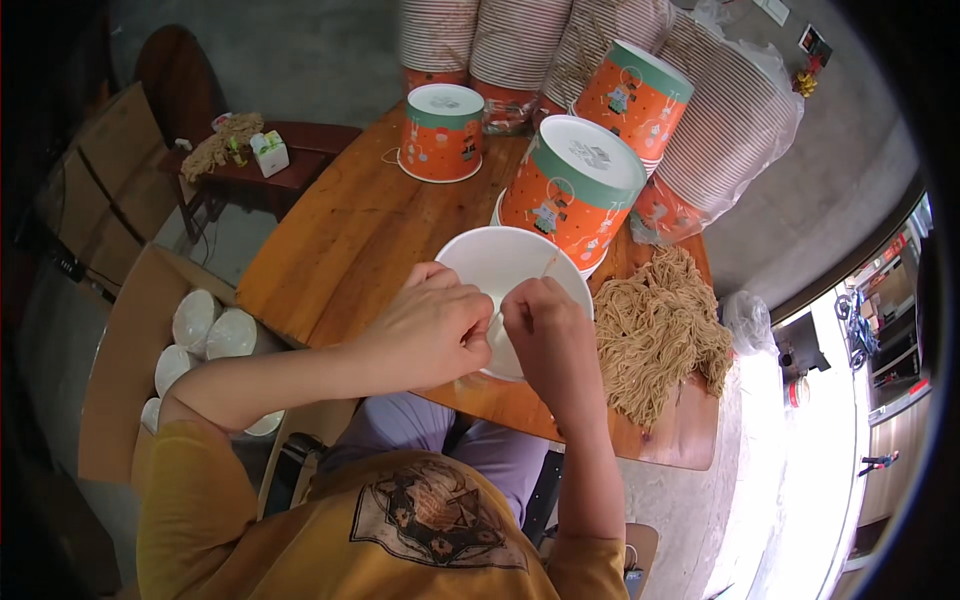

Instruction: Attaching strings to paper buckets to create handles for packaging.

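Observation:
A white paper bucket (465, 255) stands at the table's near edge with its open mouth toward me. My left hand (445, 318) is closed in a pinch over its left side; what its fingertips hold is hidden. Close beside it, over the right part of the mouth, my right hand (548, 325) is pinched too. A thin tan cord (550, 263) shows just above the right fingers, against the bucket's inner wall. To the right lies a loose heap of tan cords (660, 330).
Upside-down orange and green buckets (575, 190) stand just behind, with another single bucket (441, 135) farther left. Tall nested stacks (520, 50) line the back of the wooden table (340, 235). A cardboard box (125, 370) with white cups sits at left, near a dark bench (310, 150).

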Motion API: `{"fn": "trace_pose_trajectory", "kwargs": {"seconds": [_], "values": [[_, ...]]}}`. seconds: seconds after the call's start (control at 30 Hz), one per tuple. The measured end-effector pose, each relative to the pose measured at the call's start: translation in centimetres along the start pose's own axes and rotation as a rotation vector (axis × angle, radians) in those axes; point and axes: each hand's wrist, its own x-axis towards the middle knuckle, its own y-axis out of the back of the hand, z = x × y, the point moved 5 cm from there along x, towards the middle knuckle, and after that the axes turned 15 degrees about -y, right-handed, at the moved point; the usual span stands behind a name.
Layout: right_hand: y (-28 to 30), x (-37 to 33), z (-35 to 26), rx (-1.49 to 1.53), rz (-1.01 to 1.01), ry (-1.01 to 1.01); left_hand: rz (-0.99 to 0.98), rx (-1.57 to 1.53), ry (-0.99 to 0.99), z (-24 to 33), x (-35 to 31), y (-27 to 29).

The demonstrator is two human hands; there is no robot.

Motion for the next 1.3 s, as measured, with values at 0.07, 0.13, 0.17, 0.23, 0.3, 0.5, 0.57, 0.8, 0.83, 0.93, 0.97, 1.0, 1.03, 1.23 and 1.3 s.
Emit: {"fn": "trace_pose_trajectory", "kwargs": {"seconds": [0.07, 0.13, 0.17, 0.23, 0.3, 0.5, 0.57, 0.8, 0.83, 0.93, 0.97, 1.0, 1.03, 1.23, 1.3], "values": [[-0.4, 0.5, 0.4, -0.026, 0.049, -0.012, -0.014, -0.089, -0.002, 0.2, -0.2, 0.2], [-0.2, 0.4, 0.3, -0.063, 0.103, -0.034, -0.033, -0.102, -0.053, 0.4, -0.3, 0.6], [-0.1, 0.2, 0.1, -0.098, 0.122, -0.031, -0.049, -0.112, -0.102, 0.6, -0.4, 0.7], [-0.3, 0.2, -0.1, -0.126, 0.145, -0.022, -0.048, -0.033, -0.207, 1.3, -0.9, 1.0], [-0.4, 0.3, 0.1, -0.095, 0.145, -0.031, -0.062, 0.003, -0.301, 1.9, -1.6, 1.0], [2.8, 0.4, -0.8, 0.208, 0.016, 0.046, 0.0, 0.018, -0.398, 0.2, -2.9, 2.2], [4.6, -0.3, -1.2, 0.211, -0.199, -0.028, 0.066, 0.03, -0.385, -0.3, -3.0, 4.2], [0.3, 0.7, -3.3, 0.066, -0.408, 0.108, 0.221, -0.096, -0.124, -4.4, -3.5, 10.0], [-0.9, 1.8, -3.8, 0.17, -0.422, 0.08, 0.326, -0.076, -0.066, -4.9, -3.7, 11.4], [-5.4, 6.1, -2.4, 0.57, -0.491, -0.196, 0.625, 0.238, -0.073, -5.8, -5.7, 15.9], [-6.7, 8.0, -2.3, 0.725, -0.556, -0.36, 0.74, 0.203, -0.011, -5.7, -6.9, 16.7], [-7.7, 10.1, -1.9, 0.892, -0.533, -0.372, 0.79, 0.193, -0.028, -5.5, -7.5, 16.8], [-9.0, 12.4, -1.3, 1.064, -0.515, -0.381, 0.837, 0.192, -0.039, -5.1, -8.1, 16.8], [-15.6, 24.8, 2.3, 1.72, -0.323, -0.406, 0.673, -0.04, 0.032, -5.2, -9.0, 12.6], [-18.7, 26.6, 5.3, 1.809, -0.359, -0.564, 0.647, -0.045, 0.051, -6.1, -9.0, 11.8]]}}
